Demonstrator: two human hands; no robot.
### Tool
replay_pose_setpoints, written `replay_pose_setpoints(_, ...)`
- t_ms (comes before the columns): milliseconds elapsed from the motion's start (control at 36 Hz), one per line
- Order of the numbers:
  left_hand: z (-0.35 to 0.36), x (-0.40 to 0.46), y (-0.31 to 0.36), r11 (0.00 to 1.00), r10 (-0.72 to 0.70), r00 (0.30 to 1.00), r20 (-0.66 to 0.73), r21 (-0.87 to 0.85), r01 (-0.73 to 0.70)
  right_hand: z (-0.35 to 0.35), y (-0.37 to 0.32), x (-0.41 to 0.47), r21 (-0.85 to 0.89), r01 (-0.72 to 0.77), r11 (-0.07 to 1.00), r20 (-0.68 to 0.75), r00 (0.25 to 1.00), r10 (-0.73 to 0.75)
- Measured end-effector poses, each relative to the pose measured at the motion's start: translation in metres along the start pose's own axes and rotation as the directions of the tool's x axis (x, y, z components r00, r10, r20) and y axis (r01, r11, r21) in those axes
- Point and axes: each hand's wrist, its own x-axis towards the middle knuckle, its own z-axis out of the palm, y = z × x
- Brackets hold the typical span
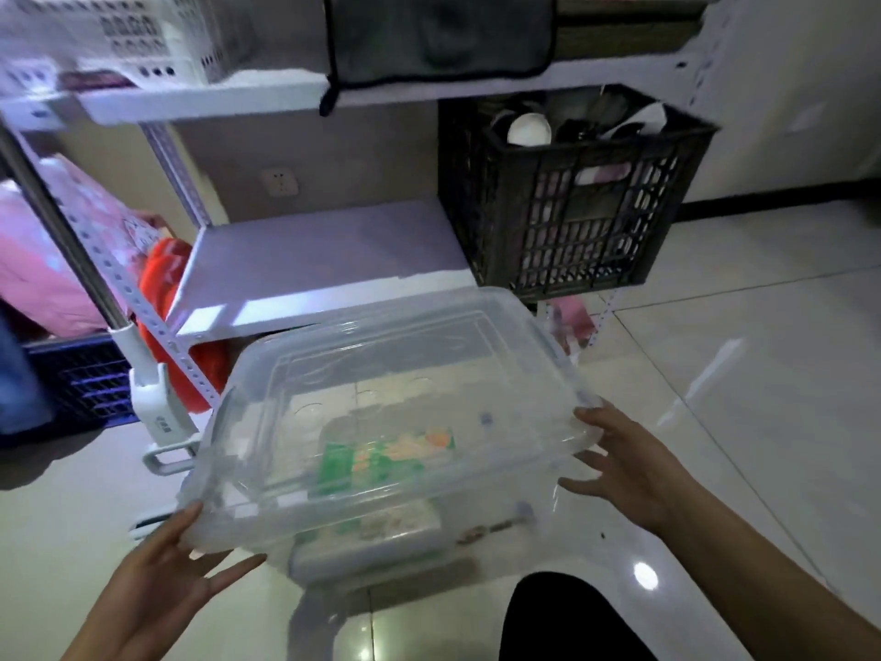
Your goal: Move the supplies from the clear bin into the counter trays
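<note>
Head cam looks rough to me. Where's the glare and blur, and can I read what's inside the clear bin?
Head view: bright glare spot on the floor tiles; shelf rack edges smeared and bent by the wide lens; room dim. The clear bin lid reflects light, so the green packet inside shows only as blurred colour, no readable print.

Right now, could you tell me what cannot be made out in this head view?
- Counter trays: none in the frame.
- Supplies in the clear bin: a green packet shows, but its print and the items beneath are blurred by the lid.
- Black crate: contents mostly masked by its lattice.
- Left hand and right hand: fingers touch the bin's rim; firmness of grip unclear.
</note>
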Motion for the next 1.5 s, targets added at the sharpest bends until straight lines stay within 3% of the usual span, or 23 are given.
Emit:
replay_pose_setpoints(222, 0.014, -0.014, 0.08, 0.966, 0.254, 0.961, 0.114, -0.086, -0.245, 0.054, -0.05, -0.003, -0.027, 0.306, 0.952, 0.166, 0.94, -0.298)
replay_pose_setpoints(306, 0.026, -0.003, 0.108, 0.951, 0.274, 0.959, 0.066, -0.17, -0.26, 0.073, -0.066, 0.008, -0.017, 0.376, 0.926, 0.219, 0.905, -0.364)
replay_pose_setpoints(444, 0.063, 0.025, 0.151, 0.943, 0.312, 0.95, -0.01, -0.121, -0.311, 0.108, -0.094, 0.048, 0.029, 0.347, 0.937, 0.196, 0.918, -0.346)
replay_pose_setpoints(528, 0.082, 0.041, 0.164, 0.937, 0.345, 0.938, -0.022, -0.038, -0.346, 0.123, -0.11, 0.067, -0.103, 0.328, 0.939, 0.185, 0.934, -0.306)
replay_pose_setpoints(611, 0.087, 0.055, 0.161, 0.903, 0.41, 0.902, 0.133, 0.081, -0.422, 0.13, -0.116, 0.073, -0.245, 0.36, 0.9, 0.244, 0.921, -0.302)
replay_pose_setpoints(694, 0.08, 0.062, 0.15, 0.835, 0.467, 0.835, 0.29, 0.167, -0.525, 0.123, -0.11, 0.079, -0.409, 0.534, 0.74, 0.312, 0.844, -0.436)
replay_pose_setpoints(806, 0.067, 0.064, 0.132, 0.627, 0.624, 0.738, 0.257, 0.398, -0.67, 0.111, -0.087, 0.079, -0.728, 0.568, 0.385, 0.247, 0.741, -0.624)
replay_pose_setpoints(861, 0.064, 0.067, 0.126, 0.526, 0.714, 0.675, 0.184, 0.495, -0.691, 0.107, -0.076, 0.084, -0.834, 0.541, 0.109, 0.297, 0.607, -0.737)
replay_pose_setpoints(917, 0.065, 0.072, 0.126, 0.336, 0.827, 0.544, 0.139, 0.653, -0.678, 0.109, -0.07, 0.095, -0.854, 0.505, -0.123, 0.389, 0.464, -0.796)
replay_pose_setpoints(1000, 0.082, 0.083, 0.144, 0.146, 0.897, 0.409, 0.17, 0.757, -0.637, 0.134, -0.083, 0.111, -0.829, 0.495, -0.259, 0.441, 0.295, -0.848)
replay_pose_setpoints(1083, 0.114, 0.099, 0.169, -0.027, 0.89, 0.358, 0.281, 0.817, -0.575, 0.172, -0.118, 0.126, -0.773, 0.462, -0.435, 0.553, 0.155, -0.819)
replay_pose_setpoints(1111, 0.124, 0.105, 0.177, -0.096, 0.874, 0.37, 0.314, 0.859, -0.504, 0.181, -0.128, 0.131, -0.764, 0.442, -0.471, 0.592, 0.187, -0.784)
replay_pose_setpoints(1167, 0.139, 0.12, 0.186, -0.215, 0.83, 0.426, 0.361, 0.911, -0.353, 0.193, -0.138, 0.142, -0.775, 0.397, -0.491, 0.627, 0.389, -0.675)
replay_pose_setpoints(1222, 0.147, 0.133, 0.189, -0.268, 0.806, 0.459, 0.375, 0.921, -0.283, 0.196, -0.134, 0.154, -0.814, 0.432, -0.388, 0.575, 0.507, -0.642)
replay_pose_setpoints(1250, 0.15, 0.138, 0.191, -0.259, 0.808, 0.464, 0.364, 0.926, -0.275, 0.195, -0.13, 0.159, -0.824, 0.448, -0.347, 0.557, 0.528, -0.641)
replay_pose_setpoints(1278, 0.152, 0.142, 0.193, -0.236, 0.814, 0.469, 0.343, 0.933, -0.272, 0.195, -0.125, 0.162, -0.821, 0.435, -0.371, 0.567, 0.536, -0.625)
replay_pose_setpoints(1333, 0.153, 0.149, 0.202, -0.226, 0.816, 0.479, 0.325, 0.941, -0.253, 0.192, -0.117, 0.17, -0.798, 0.335, -0.501, 0.597, 0.553, -0.581)
replay_pose_setpoints(1389, 0.153, 0.156, 0.21, -0.274, 0.799, 0.491, 0.347, 0.937, -0.217, 0.191, -0.118, 0.175, -0.785, 0.25, -0.566, 0.595, 0.558, -0.579)
replay_pose_setpoints(1500, 0.158, 0.165, 0.227, -0.252, 0.804, 0.489, 0.338, 0.939, -0.234, 0.205, -0.134, 0.182, -0.803, 0.245, -0.544, 0.572, 0.577, -0.584)
